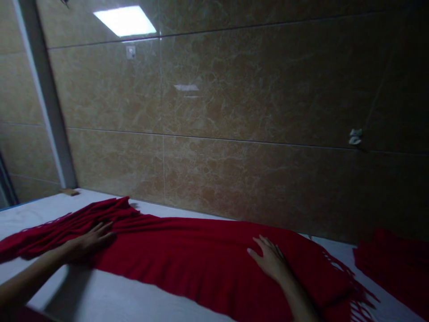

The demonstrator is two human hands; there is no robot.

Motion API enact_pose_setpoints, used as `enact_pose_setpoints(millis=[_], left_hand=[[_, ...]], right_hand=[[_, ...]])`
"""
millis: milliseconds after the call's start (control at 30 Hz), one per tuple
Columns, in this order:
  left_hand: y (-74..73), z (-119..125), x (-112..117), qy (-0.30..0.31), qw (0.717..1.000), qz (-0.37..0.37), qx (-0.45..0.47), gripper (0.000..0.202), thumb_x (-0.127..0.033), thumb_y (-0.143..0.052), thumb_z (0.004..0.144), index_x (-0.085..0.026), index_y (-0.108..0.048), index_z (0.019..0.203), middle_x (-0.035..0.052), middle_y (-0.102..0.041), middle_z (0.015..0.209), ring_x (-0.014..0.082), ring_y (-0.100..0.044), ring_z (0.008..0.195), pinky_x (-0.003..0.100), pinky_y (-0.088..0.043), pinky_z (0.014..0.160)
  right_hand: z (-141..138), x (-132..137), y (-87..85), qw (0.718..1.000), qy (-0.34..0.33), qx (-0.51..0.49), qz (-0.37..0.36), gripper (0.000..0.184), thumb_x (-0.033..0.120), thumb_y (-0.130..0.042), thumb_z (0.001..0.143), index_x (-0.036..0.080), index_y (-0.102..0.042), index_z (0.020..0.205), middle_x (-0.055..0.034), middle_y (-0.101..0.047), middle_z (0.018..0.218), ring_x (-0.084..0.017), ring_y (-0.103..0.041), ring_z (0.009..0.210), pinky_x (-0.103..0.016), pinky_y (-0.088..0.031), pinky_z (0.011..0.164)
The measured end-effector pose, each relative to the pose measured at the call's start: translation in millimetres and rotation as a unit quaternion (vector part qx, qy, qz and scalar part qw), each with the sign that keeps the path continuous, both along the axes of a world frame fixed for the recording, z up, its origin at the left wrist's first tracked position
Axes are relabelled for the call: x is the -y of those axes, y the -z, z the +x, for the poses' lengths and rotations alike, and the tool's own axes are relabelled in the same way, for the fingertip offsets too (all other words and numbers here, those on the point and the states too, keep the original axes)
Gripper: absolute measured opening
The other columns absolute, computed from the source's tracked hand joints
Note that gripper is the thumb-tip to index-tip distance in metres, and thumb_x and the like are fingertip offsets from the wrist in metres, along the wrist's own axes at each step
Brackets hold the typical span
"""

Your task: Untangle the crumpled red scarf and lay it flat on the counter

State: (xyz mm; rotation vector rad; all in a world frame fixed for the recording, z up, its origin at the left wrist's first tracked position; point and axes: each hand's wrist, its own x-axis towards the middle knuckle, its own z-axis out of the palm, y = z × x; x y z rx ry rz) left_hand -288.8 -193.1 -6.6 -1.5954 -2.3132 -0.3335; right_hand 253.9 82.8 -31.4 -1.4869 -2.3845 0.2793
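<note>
As the fringed red scarf point(187, 255) lies beneath them, the left hand point(89, 243) and right hand point(270, 259) are held spread upon it.

From here I lose the second red cloth point(392, 268) past the right edge, and the small white object point(355, 137) on the tiled wall point(268, 89) is too dim to identify.
</note>
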Motion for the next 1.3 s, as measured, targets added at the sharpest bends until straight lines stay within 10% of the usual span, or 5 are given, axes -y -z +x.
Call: enact_pose_setpoints(millis=[100,233,333,1067,1300], left_hand=[[-21.8,68.9,-32.6,-0.129,0.991,-0.027,-0.001,0.052,-0.024,-0.034,0.096,-0.017,-0.060,0.140,0.0117,-0.057,0.150,0.0361,-0.049,0.140,0.055,-0.040,0.112],[-21.1,172.2,-71.2,0.004,0.998,-0.060,0.030,0.055,-0.045,-0.042,0.098,-0.027,-0.052,0.149,0.0084,-0.038,0.164,0.0343,-0.028,0.154,0.058,-0.024,0.122],[-10.5,206.8,-78.4,0.037,0.983,-0.127,0.130,0.067,-0.064,-0.037,0.096,-0.030,-0.044,0.154,0.0083,-0.028,0.167,0.0400,-0.018,0.156,0.073,-0.014,0.118],[1.0,183.1,-53.6,0.010,0.982,-0.151,0.117,0.072,-0.066,-0.034,0.096,-0.030,-0.037,0.158,0.0065,-0.024,0.169,0.0387,-0.016,0.156,0.071,-0.013,0.120],[0.0,185.2,-55.3,-0.001,0.981,-0.163,0.107,0.069,-0.061,-0.033,0.098,-0.030,-0.034,0.159,0.0049,-0.022,0.170,0.0383,-0.014,0.157,0.071,-0.013,0.120]], right_hand=[[-2.6,1.7,1.1,1.000,-0.002,0.003,0.011,0.055,0.045,-0.054,0.093,0.018,-0.061,0.140,-0.0169,-0.049,0.155,-0.034,-0.043,0.146,-0.059,-0.028,0.119],[-2.2,1.1,1.2,1.000,-0.006,0.028,0.002,0.057,0.048,-0.052,0.094,0.018,-0.059,0.142,-0.0167,-0.047,0.157,-0.034,-0.042,0.147,-0.059,-0.029,0.119],[-1.0,-1.4,2.2,1.000,-0.006,0.024,0.001,0.059,0.050,-0.052,0.093,0.019,-0.059,0.142,-0.0162,-0.048,0.157,-0.035,-0.041,0.147,-0.060,-0.029,0.118],[-10.9,0.9,9.2,0.998,-0.043,-0.045,0.004,0.056,0.053,-0.060,0.090,0.024,-0.062,0.138,-0.0149,-0.049,0.156,-0.035,-0.038,0.148,-0.067,-0.020,0.119],[-28.4,28.9,-19.7,0.963,-0.199,-0.179,0.026,0.038,0.036,-0.061,0.090,0.022,-0.070,0.124,-0.0125,-0.061,0.142,-0.025,-0.058,0.129,-0.044,-0.042,0.112]])
